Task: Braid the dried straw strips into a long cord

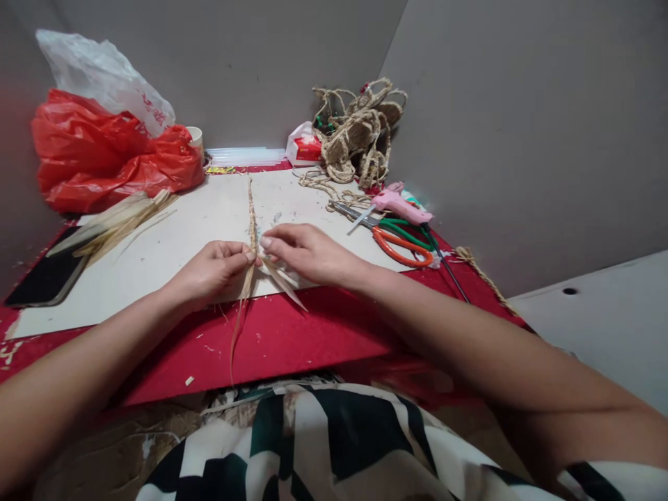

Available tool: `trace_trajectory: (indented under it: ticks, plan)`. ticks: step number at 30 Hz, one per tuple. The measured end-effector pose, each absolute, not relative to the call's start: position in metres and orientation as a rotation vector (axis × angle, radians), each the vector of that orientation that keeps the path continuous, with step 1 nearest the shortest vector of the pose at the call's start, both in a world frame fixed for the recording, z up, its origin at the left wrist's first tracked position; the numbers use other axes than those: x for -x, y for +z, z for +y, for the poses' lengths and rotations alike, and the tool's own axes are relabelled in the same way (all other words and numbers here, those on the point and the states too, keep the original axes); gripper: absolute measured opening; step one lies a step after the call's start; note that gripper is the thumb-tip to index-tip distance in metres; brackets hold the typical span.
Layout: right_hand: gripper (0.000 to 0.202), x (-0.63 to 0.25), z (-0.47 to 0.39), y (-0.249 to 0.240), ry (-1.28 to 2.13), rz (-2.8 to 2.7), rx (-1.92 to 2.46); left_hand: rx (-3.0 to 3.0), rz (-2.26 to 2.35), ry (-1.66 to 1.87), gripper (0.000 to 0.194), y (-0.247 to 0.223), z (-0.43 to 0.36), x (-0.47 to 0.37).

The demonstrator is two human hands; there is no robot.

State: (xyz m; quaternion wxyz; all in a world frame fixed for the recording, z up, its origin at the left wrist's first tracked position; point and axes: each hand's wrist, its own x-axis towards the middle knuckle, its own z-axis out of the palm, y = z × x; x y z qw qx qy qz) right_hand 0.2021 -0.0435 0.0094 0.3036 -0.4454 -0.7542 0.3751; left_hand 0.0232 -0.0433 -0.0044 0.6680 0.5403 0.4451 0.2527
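Note:
A thin braid of dried husk strips (pixel 252 212) runs away from me across the white board, its loose strands (pixel 284 284) fanning toward the table's front edge. My left hand (pixel 222 264) pinches the braid's near end between thumb and forefinger. Just to the right, my right hand (pixel 307 252) is curled with thumb and fingers close together beside the braid. What its fingers hold is hidden. One long, thin strand hangs below my left hand over the red cloth.
A white board (pixel 203 209) lies on a red-covered table (pixel 313 334). Husk strips (pixel 125 223) and a black phone (pixel 49 278) are left. Behind stand a red plastic bag (pixel 115 153) and tissue pack (pixel 304 145). Scissors (pixel 399 247), a pink glue gun (pixel 401 205) and braided rope (pixel 360 132) are right.

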Motion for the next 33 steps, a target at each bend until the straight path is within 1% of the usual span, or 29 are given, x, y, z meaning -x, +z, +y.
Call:
trace_trajectory:
  ticks: [2, 4, 9, 13, 17, 22, 27, 29, 33]
  plan:
    - [0.028, -0.197, -0.036, 0.002, 1.341, -1.956, 1.167, -1.231, 1.002, 0.556, 0.019, -0.005, -0.043, -0.024]
    - [0.031, -0.193, -0.033, -0.004, 1.588, -1.84, 1.189, -1.255, 1.016, 0.555, 0.019, -0.006, -0.043, -0.024]
    - [0.035, -0.196, -0.026, -0.013, 1.974, -1.628, 1.172, -1.368, 0.977, 0.528, 0.022, -0.007, -0.041, -0.025]
    - [0.035, -0.198, -0.022, -0.012, 2.165, -1.457, 1.126, -1.474, 0.983, 0.58, 0.023, -0.01, -0.038, -0.025]
    - [0.032, -0.193, -0.026, -0.012, 2.155, -1.318, 1.114, -1.548, 1.05, 0.549, 0.023, -0.009, -0.037, -0.021]
    - [0.03, -0.186, -0.036, -0.013, 1.95, -1.291, 1.205, -1.736, 1.127, 0.384, 0.025, 0.001, -0.036, -0.014]
    - [0.028, -0.183, -0.042, -0.015, 1.757, -1.356, 1.259, -2.111, 1.3, 0.307, 0.029, 0.011, -0.042, -0.017]
    - [0.028, -0.182, -0.043, -0.016, 1.782, -1.321, 1.214, -2.305, 1.366, 0.284, 0.031, 0.011, -0.049, -0.021]
    - [0.029, -0.182, -0.045, -0.017, 1.961, -1.126, 1.135, -2.725, 1.529, 0.174, 0.032, 0.001, -0.062, -0.026]
